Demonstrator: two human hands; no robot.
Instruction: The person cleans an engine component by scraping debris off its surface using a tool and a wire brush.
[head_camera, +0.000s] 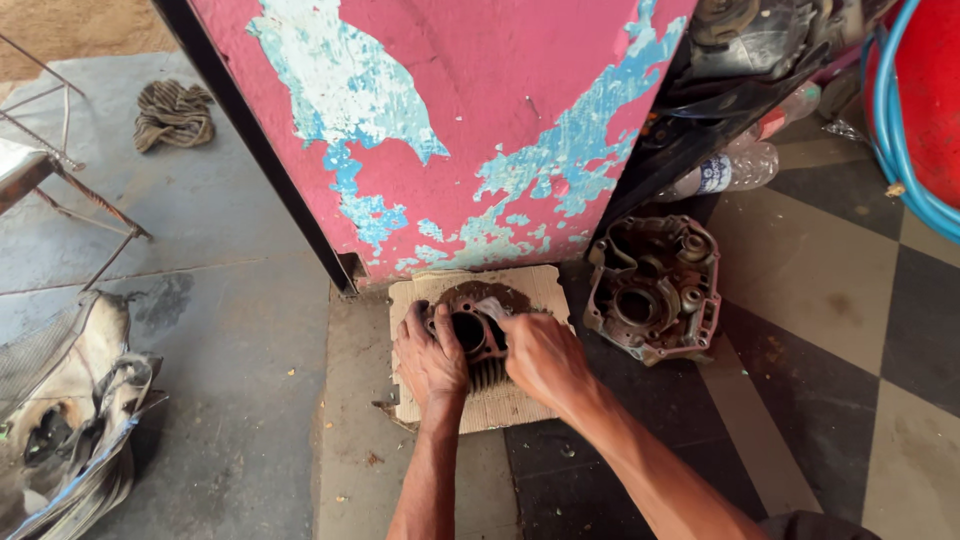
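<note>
A rusty finned engine cylinder stands on a piece of cardboard on the floor, at the foot of a pink panel. My left hand grips its left side. My right hand presses on its right top edge, and something small and pale shows under the fingertips at the cylinder's rim. What that small piece is I cannot tell. The cylinder's round bore faces up between both hands.
A pink panel with peeling blue paint rises just behind the cardboard. A metal engine casing lies to the right on the checkered floor. Plastic bottles, a blue hose, a striped rag and a metal frame lie around.
</note>
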